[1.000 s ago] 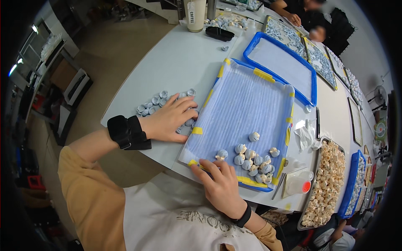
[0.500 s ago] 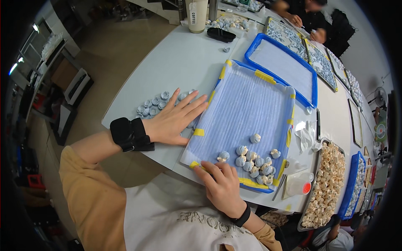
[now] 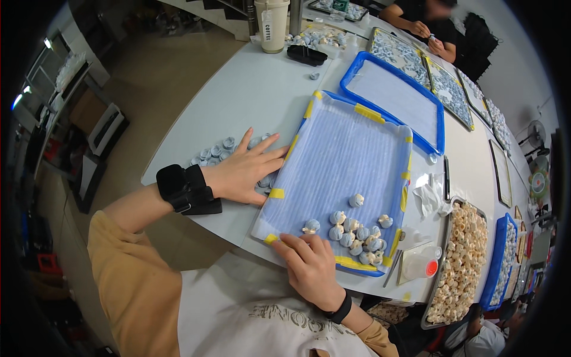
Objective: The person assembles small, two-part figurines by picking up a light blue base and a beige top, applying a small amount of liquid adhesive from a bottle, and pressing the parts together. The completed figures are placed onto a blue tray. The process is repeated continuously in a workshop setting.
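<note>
My left hand point(image 3: 247, 169) lies palm down with its fingers spread, over several small grey-blue cup-shaped pieces point(image 3: 215, 152) on the table. Its fingertips reach the left side of a blue tray point(image 3: 357, 269) lined with thin white sheet and taped in yellow. My right hand point(image 3: 314, 268) has its fingers bent over the tray's near edge, gripping it; the thumb is hidden. Just beyond these fingers, a cluster of small blue-and-cream balls point(image 3: 361, 233) sits in the tray's near right part. One ball point(image 3: 356, 200) lies a little apart from them.
Behind stands another blue-rimmed lined tray point(image 3: 441, 119). To the right are a metal tray of cream-coloured pieces point(image 3: 461, 262), a clear jar with a red spot point(image 3: 420, 264), a black pen point(image 3: 446, 178) and crumpled tissue point(image 3: 429, 196). A cup point(image 3: 273, 27) and black case point(image 3: 307, 56) stand far back; a co-worker point(image 3: 423, 30) sits beyond.
The whole view has shifted slightly. My left hand has its fingers a little more bent and spread. My right hand stays at the tray's edge. The co-worker's hands have moved closer together.
</note>
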Motion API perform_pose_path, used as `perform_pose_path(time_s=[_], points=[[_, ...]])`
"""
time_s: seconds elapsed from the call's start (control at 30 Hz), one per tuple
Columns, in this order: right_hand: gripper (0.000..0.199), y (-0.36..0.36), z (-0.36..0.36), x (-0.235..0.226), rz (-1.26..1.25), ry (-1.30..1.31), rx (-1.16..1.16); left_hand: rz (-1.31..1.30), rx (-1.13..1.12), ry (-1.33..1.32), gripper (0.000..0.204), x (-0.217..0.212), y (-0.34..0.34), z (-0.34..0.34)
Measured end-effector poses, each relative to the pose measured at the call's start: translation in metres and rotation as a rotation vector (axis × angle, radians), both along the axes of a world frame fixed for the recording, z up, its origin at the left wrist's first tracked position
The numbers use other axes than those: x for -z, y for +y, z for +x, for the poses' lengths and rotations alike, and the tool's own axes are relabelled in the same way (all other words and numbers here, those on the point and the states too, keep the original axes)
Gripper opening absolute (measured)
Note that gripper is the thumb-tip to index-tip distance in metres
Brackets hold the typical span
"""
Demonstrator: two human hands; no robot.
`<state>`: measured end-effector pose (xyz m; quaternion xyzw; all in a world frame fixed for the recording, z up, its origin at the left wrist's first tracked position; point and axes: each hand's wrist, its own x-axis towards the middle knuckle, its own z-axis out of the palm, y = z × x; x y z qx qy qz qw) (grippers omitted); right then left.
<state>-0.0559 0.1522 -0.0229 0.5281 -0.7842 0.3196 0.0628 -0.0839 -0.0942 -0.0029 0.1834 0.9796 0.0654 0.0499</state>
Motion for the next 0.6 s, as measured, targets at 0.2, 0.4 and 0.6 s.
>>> perform_pose_path(time_s=[0.2, 0.4, 0.6], points=[[0.036, 0.0, 0.001, 0.0, -0.009, 0.01, 0.009, 0.069, -0.045, 0.074, 0.05, 0.003, 0.003, 0.016], [0.035, 0.0, 0.002, 0.001, -0.003, 0.006, 0.024, 0.085, -0.075, 0.139, 0.046, -0.004, 0.01, 0.033], [0.035, 0.001, 0.002, 0.001, 0.004, 0.004, 0.027, 0.1, -0.141, 0.14, 0.052, -0.005, 0.001, 0.052]])
